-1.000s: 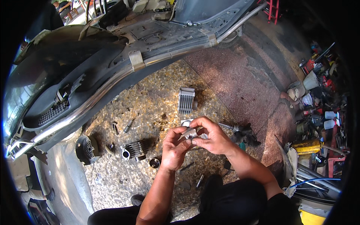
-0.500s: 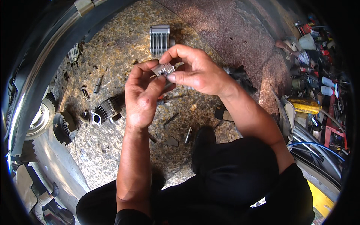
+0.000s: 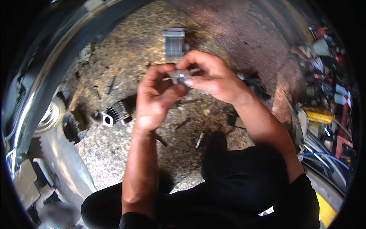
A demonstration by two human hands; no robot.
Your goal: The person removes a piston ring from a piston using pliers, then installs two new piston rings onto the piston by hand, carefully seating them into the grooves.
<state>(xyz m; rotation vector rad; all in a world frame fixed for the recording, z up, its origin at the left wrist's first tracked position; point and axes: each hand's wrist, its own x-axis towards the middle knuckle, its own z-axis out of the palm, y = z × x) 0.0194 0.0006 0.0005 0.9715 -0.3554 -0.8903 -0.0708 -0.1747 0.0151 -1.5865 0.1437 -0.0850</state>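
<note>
A small silvery piston (image 3: 180, 75) is pinched between my two hands, in the middle above the floor. My left hand (image 3: 152, 101) is closed on its left side with thumb and fingers. From the right, the thumb and fingertips of my right hand (image 3: 213, 80) grip it too. Motion blur and the fingers hide part of the piston. Just beyond my hands stands a finned metal cylinder block (image 3: 174, 44). A darker finned engine part (image 3: 119, 111) with a pale flange lies left of my left wrist.
A short shiny pin (image 3: 199, 140) and a thin dark rod (image 3: 183, 124) lie on the speckled floor near my shoe. On the left are a wheel (image 3: 47, 118) and a curved panel. Cluttered tools, a yellow object (image 3: 318, 115) and a blue cable (image 3: 324, 154) fill the right side.
The view has swung, so the scene sits further right and is blurred. The piston has turned between my fingers; its grooved side no longer shows clearly. Both hands keep hold of it.
</note>
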